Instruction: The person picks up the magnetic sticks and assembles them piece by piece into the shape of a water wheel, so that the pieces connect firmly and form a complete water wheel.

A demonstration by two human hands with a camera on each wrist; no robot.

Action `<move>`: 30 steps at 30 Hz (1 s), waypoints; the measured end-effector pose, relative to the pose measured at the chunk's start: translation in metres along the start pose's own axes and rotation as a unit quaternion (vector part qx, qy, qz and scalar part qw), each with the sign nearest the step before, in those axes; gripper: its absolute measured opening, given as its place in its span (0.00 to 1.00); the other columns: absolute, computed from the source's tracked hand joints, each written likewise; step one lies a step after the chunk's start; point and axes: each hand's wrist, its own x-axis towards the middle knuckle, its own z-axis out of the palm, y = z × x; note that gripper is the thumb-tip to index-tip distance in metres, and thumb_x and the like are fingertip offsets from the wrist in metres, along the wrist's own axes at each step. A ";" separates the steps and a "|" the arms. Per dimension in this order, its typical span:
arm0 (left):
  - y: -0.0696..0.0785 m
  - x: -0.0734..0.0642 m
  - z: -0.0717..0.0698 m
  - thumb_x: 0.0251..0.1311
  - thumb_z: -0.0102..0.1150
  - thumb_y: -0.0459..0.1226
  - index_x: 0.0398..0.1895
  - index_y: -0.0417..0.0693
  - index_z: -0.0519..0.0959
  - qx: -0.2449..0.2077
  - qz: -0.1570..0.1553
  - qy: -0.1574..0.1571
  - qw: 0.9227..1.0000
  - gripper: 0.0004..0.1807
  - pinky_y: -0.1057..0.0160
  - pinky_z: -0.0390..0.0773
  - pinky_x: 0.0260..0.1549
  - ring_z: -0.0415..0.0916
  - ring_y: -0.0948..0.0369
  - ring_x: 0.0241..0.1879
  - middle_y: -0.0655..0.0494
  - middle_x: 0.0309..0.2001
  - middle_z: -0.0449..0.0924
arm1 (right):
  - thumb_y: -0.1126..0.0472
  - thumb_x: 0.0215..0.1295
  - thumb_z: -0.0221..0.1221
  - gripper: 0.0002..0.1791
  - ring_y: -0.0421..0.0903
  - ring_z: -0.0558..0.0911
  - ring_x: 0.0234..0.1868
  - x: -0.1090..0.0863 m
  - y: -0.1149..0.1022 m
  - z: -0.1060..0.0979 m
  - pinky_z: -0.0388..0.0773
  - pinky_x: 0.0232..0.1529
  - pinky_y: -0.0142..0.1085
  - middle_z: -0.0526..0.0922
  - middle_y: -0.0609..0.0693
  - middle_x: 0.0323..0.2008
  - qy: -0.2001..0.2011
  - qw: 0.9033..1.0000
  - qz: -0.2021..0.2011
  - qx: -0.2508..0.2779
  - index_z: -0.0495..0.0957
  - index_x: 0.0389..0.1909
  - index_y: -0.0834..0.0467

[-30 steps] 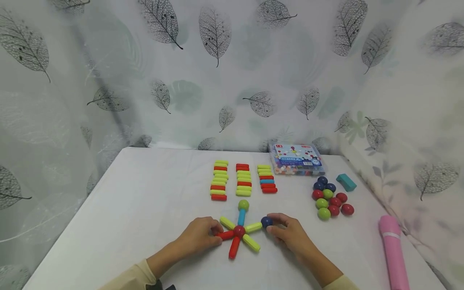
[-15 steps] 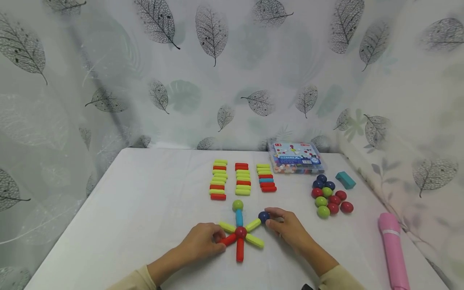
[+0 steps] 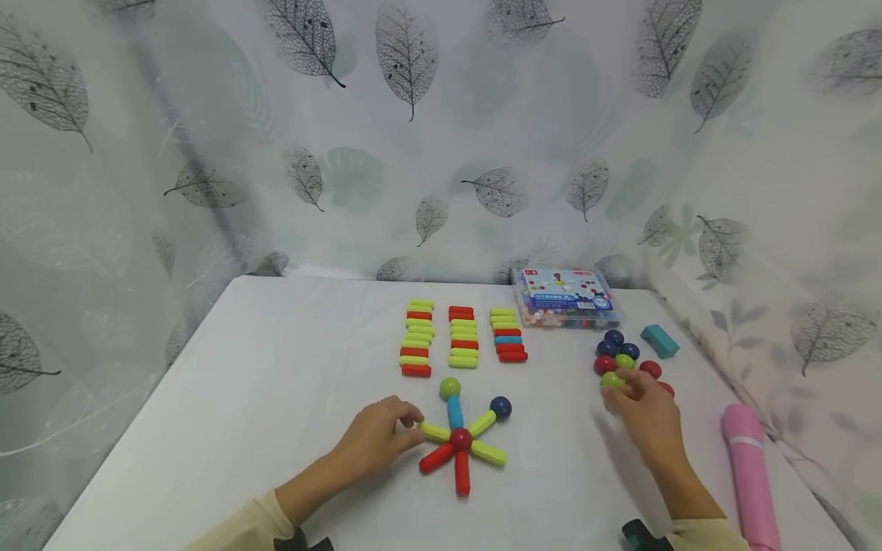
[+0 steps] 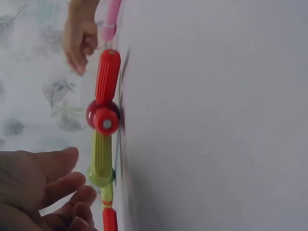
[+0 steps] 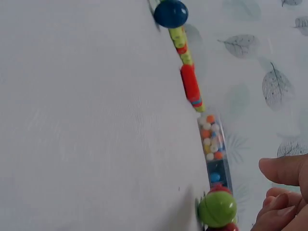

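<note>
A star of ribbed rods lies on the white table around a red ball (image 3: 461, 439): two red, three yellow and one blue. A green ball (image 3: 450, 388) sits at the tip of the blue rod (image 3: 455, 412). At the tip of the upper right yellow rod (image 3: 481, 423) is a dark blue ball (image 3: 501, 407). My left hand (image 3: 375, 436) is beside the left yellow rod (image 3: 436, 432), its fingertips right at the rod's end and spread apart in the left wrist view. My right hand (image 3: 644, 413) reaches over the loose balls, fingertips close to a green ball (image 5: 217, 208).
Three columns of yellow, red and blue rods (image 3: 416, 352) lie behind the star. A clear plastic box (image 3: 565, 300) of pieces stands at the back right. Near the right edge are a teal block (image 3: 659, 341) and a pink roll (image 3: 749, 474). A leaf-patterned curtain (image 3: 427, 138) surrounds the table.
My right hand has let go of the dark blue ball and moved right to the loose balls. My left hand has shifted from a red rod to the left yellow rod. The star has turned slightly.
</note>
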 end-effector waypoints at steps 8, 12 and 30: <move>-0.010 0.013 0.003 0.60 0.72 0.41 0.50 0.51 0.87 0.001 -0.001 -0.035 0.999 0.15 0.67 0.77 0.36 0.72 0.64 0.36 0.63 0.41 0.83 | 0.49 0.68 0.65 0.33 0.59 0.73 0.49 0.014 0.024 -0.008 0.74 0.37 0.38 0.76 0.64 0.49 0.002 0.998 0.042 -0.057 0.72 0.65 0.66; -0.009 0.013 0.005 0.60 0.72 0.39 0.47 0.51 0.87 -0.001 -0.002 -0.048 0.999 0.13 0.67 0.77 0.35 0.72 0.64 0.34 0.66 0.38 0.82 | 0.55 0.68 0.66 0.31 0.59 0.73 0.47 0.013 0.025 -0.002 0.76 0.36 0.35 0.77 0.64 0.46 0.012 0.997 0.032 -0.072 0.72 0.65 0.68; -0.002 0.005 0.008 0.59 0.72 0.41 0.40 0.52 0.88 0.012 0.010 -0.056 0.998 0.08 0.66 0.76 0.35 0.72 0.67 0.32 0.69 0.31 0.80 | 0.50 0.64 0.69 0.29 0.49 0.78 0.42 -0.025 -0.014 0.048 0.78 0.34 0.37 0.80 0.54 0.53 -0.164 0.981 0.033 0.101 0.77 0.63 0.56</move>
